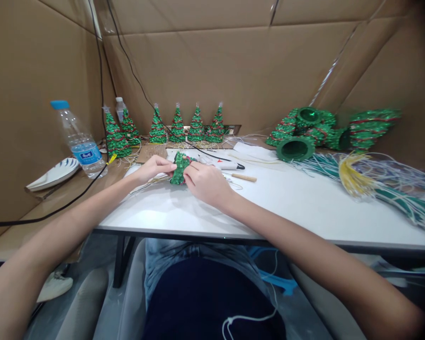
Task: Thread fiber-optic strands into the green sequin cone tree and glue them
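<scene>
A small green tinsel Christmas tree [179, 169] with bits of red lies between my hands, just above the white tabletop. My left hand [156, 168] pinches its left edge with thumb and fingertips. On the other side, my right hand [206, 182] has its fingers closed against the tree, covering much of its right part. What else those fingertips may hold is hidden. Right behind my right hand lies a white glue gun [226, 164] with a dark tip. A tool with a wooden handle [244, 177] rests to the right of that hand.
Several upright Christmas trees [177, 125] line the back. More trees lie in a pile [295, 147] at the right, beside bundles of wires [357, 174]. A water bottle [87, 153] and a white plate [55, 174] stand left. A black cable [71, 203] crosses the left side.
</scene>
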{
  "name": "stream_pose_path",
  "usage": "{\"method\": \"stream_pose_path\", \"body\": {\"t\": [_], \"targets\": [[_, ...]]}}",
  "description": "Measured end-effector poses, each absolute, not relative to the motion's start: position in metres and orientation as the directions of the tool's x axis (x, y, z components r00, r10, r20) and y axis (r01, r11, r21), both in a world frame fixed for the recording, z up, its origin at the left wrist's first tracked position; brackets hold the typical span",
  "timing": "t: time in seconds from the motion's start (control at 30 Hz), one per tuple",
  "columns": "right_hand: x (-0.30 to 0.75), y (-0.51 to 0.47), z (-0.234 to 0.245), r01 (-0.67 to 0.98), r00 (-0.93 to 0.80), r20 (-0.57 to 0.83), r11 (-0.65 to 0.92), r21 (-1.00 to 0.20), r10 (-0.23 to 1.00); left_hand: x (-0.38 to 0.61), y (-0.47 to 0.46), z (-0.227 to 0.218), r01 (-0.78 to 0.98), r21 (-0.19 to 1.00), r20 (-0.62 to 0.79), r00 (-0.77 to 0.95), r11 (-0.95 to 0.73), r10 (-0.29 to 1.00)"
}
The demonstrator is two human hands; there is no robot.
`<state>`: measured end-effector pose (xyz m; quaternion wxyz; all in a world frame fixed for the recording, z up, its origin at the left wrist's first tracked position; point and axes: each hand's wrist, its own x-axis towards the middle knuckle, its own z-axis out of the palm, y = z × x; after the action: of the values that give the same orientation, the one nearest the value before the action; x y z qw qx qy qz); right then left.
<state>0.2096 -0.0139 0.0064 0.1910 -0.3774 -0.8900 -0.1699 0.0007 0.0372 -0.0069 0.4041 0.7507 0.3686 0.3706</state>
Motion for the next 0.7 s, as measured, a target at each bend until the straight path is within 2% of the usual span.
{"method": "stream_pose_path", "body": {"t": [0.13, 0.4, 0.7], "targets": [[0.2142, -0.0139, 0.0061, 0.742, -0.614, 0.516, 0.659, 0.12, 0.598, 0.0027, 0.0377, -0.0092, 0.201, 0.885, 0.293, 0.463, -0.421, 0.837], [0.2121, -0.012, 0.0042, 0.717, -0.656, 0.524, 0.665, 0.209, 0.543, 0.0046, 0.0385, -0.013, 0.143, 0.918, 0.274, 0.445, -0.369, 0.853], [0.2087, -0.0089, 0.0002, 0.703, -0.664, 0.529, 0.681, 0.204, 0.528, 0.0044, 0.0383, -0.0141, 0.129, 0.932, 0.251, 0.447, -0.339, 0.859]]}}
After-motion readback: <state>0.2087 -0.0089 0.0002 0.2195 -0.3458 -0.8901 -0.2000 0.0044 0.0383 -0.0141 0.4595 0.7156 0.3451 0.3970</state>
